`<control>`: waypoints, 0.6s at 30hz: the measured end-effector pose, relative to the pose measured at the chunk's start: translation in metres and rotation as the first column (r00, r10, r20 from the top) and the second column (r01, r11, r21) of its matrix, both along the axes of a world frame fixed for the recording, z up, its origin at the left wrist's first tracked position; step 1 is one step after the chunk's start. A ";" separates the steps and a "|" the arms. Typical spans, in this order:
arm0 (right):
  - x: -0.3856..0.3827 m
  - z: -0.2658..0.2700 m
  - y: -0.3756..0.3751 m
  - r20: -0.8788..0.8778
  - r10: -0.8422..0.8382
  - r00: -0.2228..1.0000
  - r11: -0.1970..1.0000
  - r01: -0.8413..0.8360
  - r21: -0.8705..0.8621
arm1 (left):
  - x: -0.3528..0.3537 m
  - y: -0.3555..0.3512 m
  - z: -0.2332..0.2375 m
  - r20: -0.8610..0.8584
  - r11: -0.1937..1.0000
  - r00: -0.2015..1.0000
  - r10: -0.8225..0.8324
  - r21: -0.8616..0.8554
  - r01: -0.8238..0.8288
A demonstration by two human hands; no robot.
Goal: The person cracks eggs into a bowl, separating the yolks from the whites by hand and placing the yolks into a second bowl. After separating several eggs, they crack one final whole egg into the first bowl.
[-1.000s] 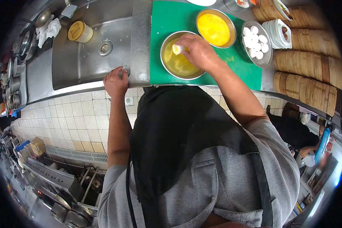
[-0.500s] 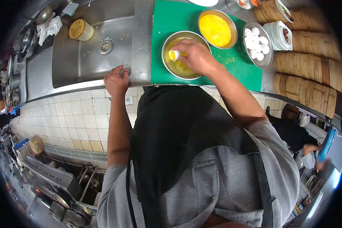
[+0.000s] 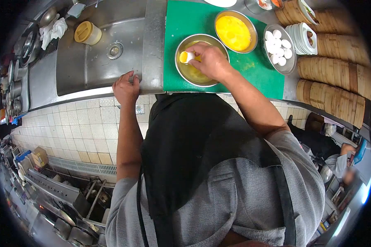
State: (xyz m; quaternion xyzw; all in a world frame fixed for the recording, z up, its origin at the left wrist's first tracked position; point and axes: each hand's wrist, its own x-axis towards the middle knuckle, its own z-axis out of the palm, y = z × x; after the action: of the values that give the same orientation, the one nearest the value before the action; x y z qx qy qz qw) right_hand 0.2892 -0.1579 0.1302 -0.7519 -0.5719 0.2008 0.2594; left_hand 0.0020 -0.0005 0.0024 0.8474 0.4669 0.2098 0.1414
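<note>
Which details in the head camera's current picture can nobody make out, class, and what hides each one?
All in the head view:
Gripped end of the eggshell: covered by the right hand.
Part of the metal bowl: beneath that hand.
Lowest eggs: under the upper ones.
White dish's far side: cut off by the top edge.

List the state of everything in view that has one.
Right hand: pinching the eggshell
Eggshell: broken open, yolk inside
Near bowl: holds clear, yellowish liquid
Far bowl: holds yolks
Eggs: whole
Left hand: on sink edge, fingers spread
Tub: lid on
Green board: yellow smears
Cloth: crumpled
Plates: stacked
</note>
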 end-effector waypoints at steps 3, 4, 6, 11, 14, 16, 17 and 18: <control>0.004 -0.001 0.000 -0.201 -0.093 0.975 0.996 0.091 -0.017 | 0.000 0.000 0.000 -0.007 1.000 1.000 -0.003 0.005 0.003; 0.007 -0.002 0.000 -0.326 -0.137 0.935 0.990 0.137 -0.023 | 0.000 0.000 0.001 -0.008 1.000 1.000 -0.003 0.000 0.003; 0.012 -0.004 -0.002 -0.432 -0.146 0.890 0.986 0.164 0.005 | 0.000 0.000 0.002 -0.009 1.000 1.000 -0.004 -0.006 0.004; 0.022 0.011 -0.010 -0.733 -0.036 0.679 0.965 0.215 0.152 | 0.000 0.000 0.002 -0.027 0.999 1.000 0.012 -0.047 -0.013; 0.027 0.035 -0.015 -0.784 0.048 0.619 0.925 0.269 0.269 | 0.000 -0.001 0.001 -0.023 0.997 1.000 0.016 -0.071 -0.017; 0.033 0.049 -0.020 -0.779 0.094 0.620 0.885 0.307 0.351 | -0.001 0.000 -0.002 -0.025 0.997 1.000 0.015 -0.074 -0.016; 0.036 0.059 -0.022 -0.811 0.078 0.580 0.870 0.357 0.339 | -0.002 0.001 -0.003 -0.027 0.997 0.999 0.016 -0.080 -0.018; 0.041 0.068 -0.024 -0.810 0.077 0.581 0.868 0.361 0.342 | -0.002 0.001 -0.002 -0.027 0.997 1.000 0.011 -0.077 -0.013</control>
State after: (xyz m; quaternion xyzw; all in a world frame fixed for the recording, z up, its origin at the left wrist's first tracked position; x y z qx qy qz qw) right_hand 0.3301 -0.1815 0.1982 -0.5369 -0.3587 0.3495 0.6789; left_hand -0.0001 0.0006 0.0000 0.8412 0.4816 0.1810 0.1664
